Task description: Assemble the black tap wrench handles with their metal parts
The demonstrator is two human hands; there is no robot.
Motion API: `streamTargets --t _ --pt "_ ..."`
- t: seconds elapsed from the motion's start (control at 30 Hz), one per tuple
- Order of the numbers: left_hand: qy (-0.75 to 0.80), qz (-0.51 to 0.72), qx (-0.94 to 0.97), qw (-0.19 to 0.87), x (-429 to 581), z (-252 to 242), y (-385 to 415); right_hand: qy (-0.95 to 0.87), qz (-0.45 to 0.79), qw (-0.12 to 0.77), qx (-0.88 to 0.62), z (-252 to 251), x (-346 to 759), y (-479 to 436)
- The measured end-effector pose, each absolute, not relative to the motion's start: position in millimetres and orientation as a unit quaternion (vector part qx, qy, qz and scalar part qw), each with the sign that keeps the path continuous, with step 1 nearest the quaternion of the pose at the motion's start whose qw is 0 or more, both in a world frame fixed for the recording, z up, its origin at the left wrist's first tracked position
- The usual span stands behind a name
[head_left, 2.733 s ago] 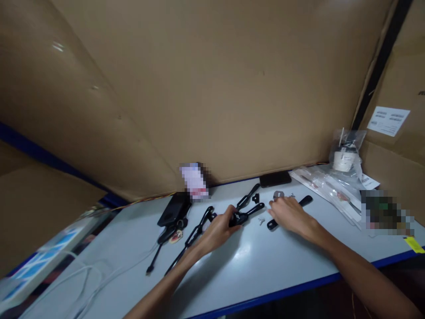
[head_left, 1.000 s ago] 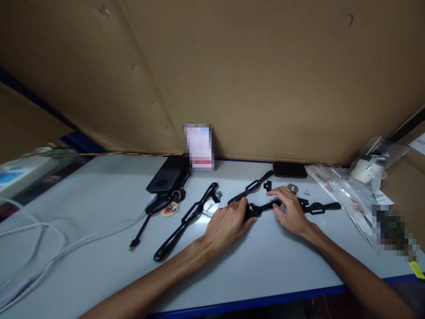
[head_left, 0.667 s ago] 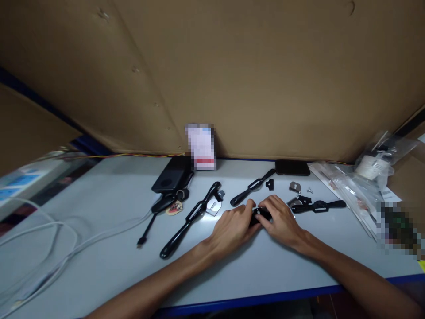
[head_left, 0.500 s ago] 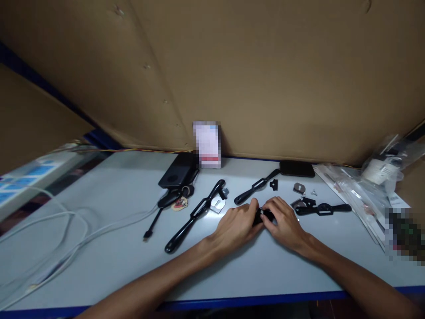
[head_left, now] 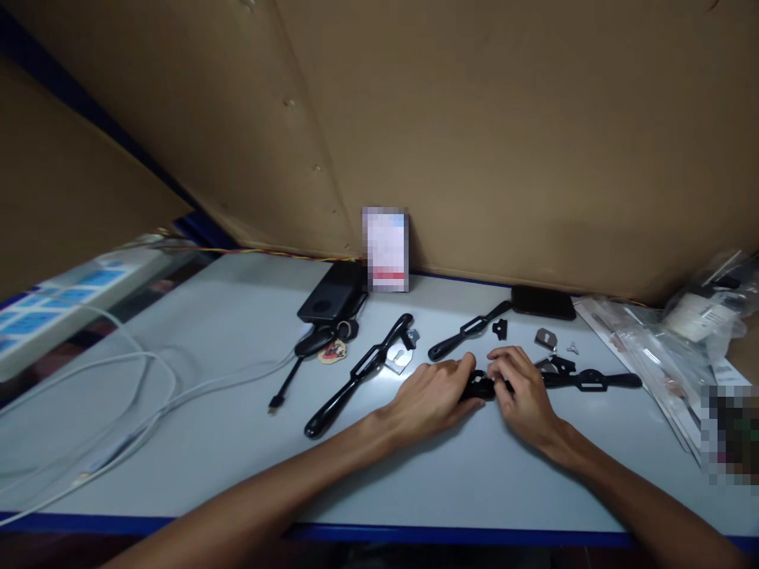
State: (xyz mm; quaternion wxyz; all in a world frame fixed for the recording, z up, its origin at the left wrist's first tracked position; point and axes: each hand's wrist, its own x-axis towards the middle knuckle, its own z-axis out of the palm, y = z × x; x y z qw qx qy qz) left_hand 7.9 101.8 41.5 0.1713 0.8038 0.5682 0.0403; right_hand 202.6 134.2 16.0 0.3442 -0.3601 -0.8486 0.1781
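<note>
My left hand (head_left: 436, 393) is closed around one end of a black spokeshave (head_left: 479, 385), low over the table. My right hand (head_left: 522, 393) is at the other side of its middle, fingers bent and thumb drawn in; what sits between these fingertips is hidden. Beside my left forearm lies another spokeshave body (head_left: 359, 373), with a steel blade (head_left: 399, 360) and a small black cap (head_left: 410, 340) at its side. Beyond my hands is a third spokeshave body (head_left: 470, 329) near a black cap (head_left: 500, 329). Right of my right hand lies a further body (head_left: 593, 380).
A blade (head_left: 546, 338) and a thumbscrew (head_left: 572, 348) lie beyond my right hand. Dark phone (head_left: 543, 303) and plastic bags (head_left: 646, 363) sit at the right. A black box (head_left: 333, 292), keys and white cables (head_left: 178, 395) occupy the left. A cardboard wall (head_left: 474, 142) stands behind.
My right fingers have shifted rightward, away from my left hand, and more of the held spokeshave's middle shows. The whole view has swung slightly. My left hand keeps its grip.
</note>
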Motion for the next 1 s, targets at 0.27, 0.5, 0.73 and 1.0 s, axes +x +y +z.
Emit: streamTargets --t 0.27,0.5,0.73,1.0 --pt "0.58 0.044 0.792 0.182 7.0 43.5 101.9 -0.853 0.181 0.35 -0.341 17.8 205.0 133.5" --pt "0.578 0.025 0.8 0.159 7.2 48.4 101.1 -0.861 0.167 0.336 -0.344 13.5 207.4 131.3" --pt "0.577 0.025 0.801 0.157 8.3 49.6 102.2 -0.851 0.142 0.364 -0.352 19.7 203.7 127.4" --pt "0.568 0.033 0.806 0.162 6.7 48.6 101.6 -0.861 0.175 0.395 -0.266 26.8 202.9 120.6"
